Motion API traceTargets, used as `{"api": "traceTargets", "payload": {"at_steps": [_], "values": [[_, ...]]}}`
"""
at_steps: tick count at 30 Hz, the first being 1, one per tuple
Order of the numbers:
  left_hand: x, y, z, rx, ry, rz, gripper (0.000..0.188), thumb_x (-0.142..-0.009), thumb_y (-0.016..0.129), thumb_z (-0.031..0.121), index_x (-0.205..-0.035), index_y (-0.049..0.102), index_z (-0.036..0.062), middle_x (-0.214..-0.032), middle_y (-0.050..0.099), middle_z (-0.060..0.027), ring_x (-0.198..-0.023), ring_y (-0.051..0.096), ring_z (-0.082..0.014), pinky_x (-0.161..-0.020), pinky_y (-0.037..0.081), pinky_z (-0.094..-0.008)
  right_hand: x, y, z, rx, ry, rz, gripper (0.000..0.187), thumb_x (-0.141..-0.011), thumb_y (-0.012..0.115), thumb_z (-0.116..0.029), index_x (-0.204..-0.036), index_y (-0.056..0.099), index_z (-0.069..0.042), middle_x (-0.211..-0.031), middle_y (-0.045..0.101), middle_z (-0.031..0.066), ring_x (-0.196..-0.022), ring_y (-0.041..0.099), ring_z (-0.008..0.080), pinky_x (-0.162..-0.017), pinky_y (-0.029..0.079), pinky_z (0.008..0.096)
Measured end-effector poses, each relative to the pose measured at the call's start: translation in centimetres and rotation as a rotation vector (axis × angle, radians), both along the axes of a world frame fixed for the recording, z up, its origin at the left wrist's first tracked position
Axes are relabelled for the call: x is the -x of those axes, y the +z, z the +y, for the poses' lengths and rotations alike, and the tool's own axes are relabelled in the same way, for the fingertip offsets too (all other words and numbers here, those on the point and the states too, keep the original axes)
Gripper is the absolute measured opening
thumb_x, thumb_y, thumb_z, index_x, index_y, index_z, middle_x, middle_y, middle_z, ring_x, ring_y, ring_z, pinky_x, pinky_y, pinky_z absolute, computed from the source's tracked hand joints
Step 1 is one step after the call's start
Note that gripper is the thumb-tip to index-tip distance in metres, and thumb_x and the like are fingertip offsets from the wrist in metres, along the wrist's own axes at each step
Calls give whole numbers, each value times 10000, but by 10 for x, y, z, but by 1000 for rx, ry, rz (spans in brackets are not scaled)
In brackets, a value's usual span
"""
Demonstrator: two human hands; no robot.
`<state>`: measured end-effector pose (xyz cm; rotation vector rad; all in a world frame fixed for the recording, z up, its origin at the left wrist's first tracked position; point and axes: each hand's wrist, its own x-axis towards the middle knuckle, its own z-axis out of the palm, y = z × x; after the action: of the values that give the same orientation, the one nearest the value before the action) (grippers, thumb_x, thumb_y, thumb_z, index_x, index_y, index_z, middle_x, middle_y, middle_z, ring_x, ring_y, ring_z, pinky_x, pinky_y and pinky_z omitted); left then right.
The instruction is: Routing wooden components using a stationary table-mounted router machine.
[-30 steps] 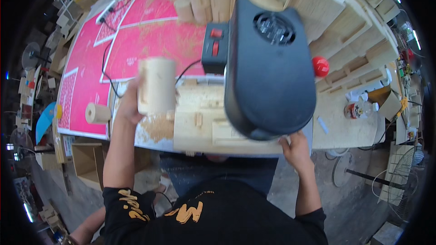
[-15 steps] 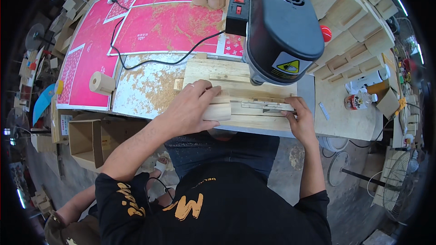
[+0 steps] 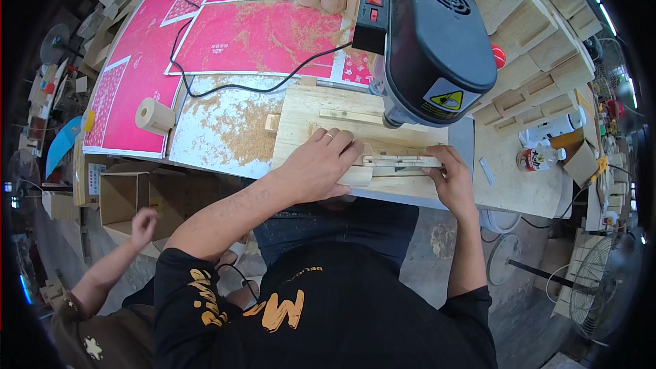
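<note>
Over a pale wooden board (image 3: 301, 106) lies my left hand (image 3: 320, 164), its fingers wrapped round a rounded light-wood block (image 3: 359, 176). Part of the block is hidden under the palm. My right hand (image 3: 451, 174) pinches the right end of a thin, layered wooden strip (image 3: 403, 162), whose left end meets the block near my left fingertips. Just beyond both hands stands a black bench drill press (image 3: 437, 48) with red switches and a yellow warning label. A short wooden rail (image 3: 352, 117) is fixed on the board behind my left hand.
A wooden cylinder with a hole (image 3: 155, 116) stands at the left by sawdust and pink sheets (image 3: 253, 41). Wooden blocks (image 3: 526, 34) are stacked behind and right. A bottle (image 3: 540, 157) is at the right. A black cable (image 3: 232, 87) crosses the bench. Another person's hand (image 3: 143, 227) is at lower left.
My left hand has slid right with the wooden block, up against the strip. My right hand stays at the strip's end. The other person's hand has come up into view at lower left.
</note>
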<state>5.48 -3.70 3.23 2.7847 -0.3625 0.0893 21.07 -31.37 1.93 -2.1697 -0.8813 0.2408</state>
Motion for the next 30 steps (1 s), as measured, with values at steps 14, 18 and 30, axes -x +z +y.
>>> {"api": "traceTargets", "payload": {"at_steps": [14,18,30], "values": [[-9,-70,-42,478,513,-348,1005,-774,846,196,-1538,248,-66,-1193,577,-279,-1064,594,-450,-916,497,-476,12,-40,24,-368,-258,245,409,-952,664,-8,-1349,566,-4,-1127,684,132,-992,652,126,-809,507,244],[-9,-69,-51,534,600,-323,1009,-786,816,163,-1539,194,-91,-1189,573,-302,-1080,589,-450,-912,486,-495,12,-53,29,-299,-337,215,514,-944,659,-16,-1428,491,23,-1196,678,172,-1058,659,170,-909,529,289],[-14,-78,-47,293,659,-305,1015,-754,830,262,-1503,254,-110,-1136,642,-245,-996,678,-379,-734,581,-418,-45,83,60,-650,-232,138,475,-1052,522,-346,-1355,567,16,-1136,654,124,-1062,590,184,-961,444,357]]}}
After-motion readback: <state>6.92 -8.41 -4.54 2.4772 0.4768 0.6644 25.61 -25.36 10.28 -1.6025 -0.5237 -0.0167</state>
